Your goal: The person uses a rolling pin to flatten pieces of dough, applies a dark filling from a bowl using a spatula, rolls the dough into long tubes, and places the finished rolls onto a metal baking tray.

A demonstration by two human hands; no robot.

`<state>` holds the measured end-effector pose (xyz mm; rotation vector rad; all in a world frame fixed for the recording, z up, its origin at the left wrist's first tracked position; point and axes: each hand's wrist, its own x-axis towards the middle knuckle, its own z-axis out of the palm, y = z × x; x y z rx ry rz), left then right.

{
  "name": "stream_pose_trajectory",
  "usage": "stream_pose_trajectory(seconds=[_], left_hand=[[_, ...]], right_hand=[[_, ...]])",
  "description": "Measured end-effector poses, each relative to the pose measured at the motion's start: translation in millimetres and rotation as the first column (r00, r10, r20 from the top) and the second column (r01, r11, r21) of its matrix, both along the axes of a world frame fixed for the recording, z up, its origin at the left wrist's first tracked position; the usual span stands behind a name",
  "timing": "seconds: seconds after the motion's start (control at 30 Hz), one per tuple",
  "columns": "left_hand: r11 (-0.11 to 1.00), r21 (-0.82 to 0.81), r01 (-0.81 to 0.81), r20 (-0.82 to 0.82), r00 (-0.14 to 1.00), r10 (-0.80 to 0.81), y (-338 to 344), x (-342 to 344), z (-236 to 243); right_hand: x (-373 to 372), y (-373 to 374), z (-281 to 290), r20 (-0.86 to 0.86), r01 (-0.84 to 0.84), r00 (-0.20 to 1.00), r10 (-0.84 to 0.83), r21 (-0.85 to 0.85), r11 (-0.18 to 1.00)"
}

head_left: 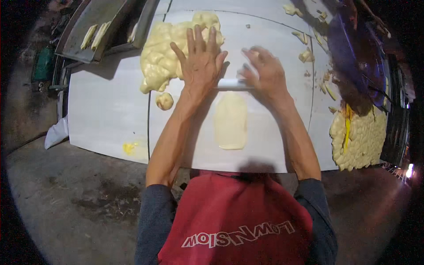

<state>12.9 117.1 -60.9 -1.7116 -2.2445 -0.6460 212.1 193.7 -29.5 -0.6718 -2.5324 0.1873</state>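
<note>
A flattened oblong sheet of pale dough lies on the white tabletop in front of me. Just beyond its far end is a white rolling pin, lying crosswise. My left hand is open, fingers spread and pointing away, its heel by the pin's left end. Over the pin's right end, my right hand is blurred, its fingers apart and slightly bent. A large lumpy mass of dough spreads beneath and beside my left fingers. Close to my left wrist sits a small dough ball.
Metal trays with dough strips stand at the far left. Dough scraps are scattered right of my right hand. A dimpled dough slab lies at the right edge, beside dark purple fabric. A yellow smear marks the left front.
</note>
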Motion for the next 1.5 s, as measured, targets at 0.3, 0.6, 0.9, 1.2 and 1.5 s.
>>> stream_pose_trajectory(seconds=[0.3,0.6,0.9,1.2,1.5], left_hand=[[0.977,0.079,-0.198,0.141,0.972,0.185,-98.5,-55.6,24.8],[0.999,0.015,0.031,0.199,0.98,-0.033,-86.3,-43.8,28.3],[0.977,0.123,0.176,0.106,0.976,-0.19,-6.5,-93.5,29.8],[0.932,0.085,0.352,0.566,0.753,-0.335,76.3,-122.0,37.1],[0.862,-0.211,0.462,0.663,0.716,-0.221,115.8,-132.4,43.3]], right_hand=[[95.1,-41.5,12.7,0.241,0.352,0.924,-0.297,-0.232,0.907],[-2.7,-45.9,39.5,-0.025,0.314,0.908,-0.418,-0.618,0.72],[-108.1,37.1,9.5,0.045,0.35,0.914,-0.404,-0.59,0.727],[-151.0,89.9,7.6,0.142,0.22,0.974,-0.176,-0.411,0.885],[-132.9,115.4,-9.6,-0.204,-0.11,0.879,-0.432,-0.966,0.233]])
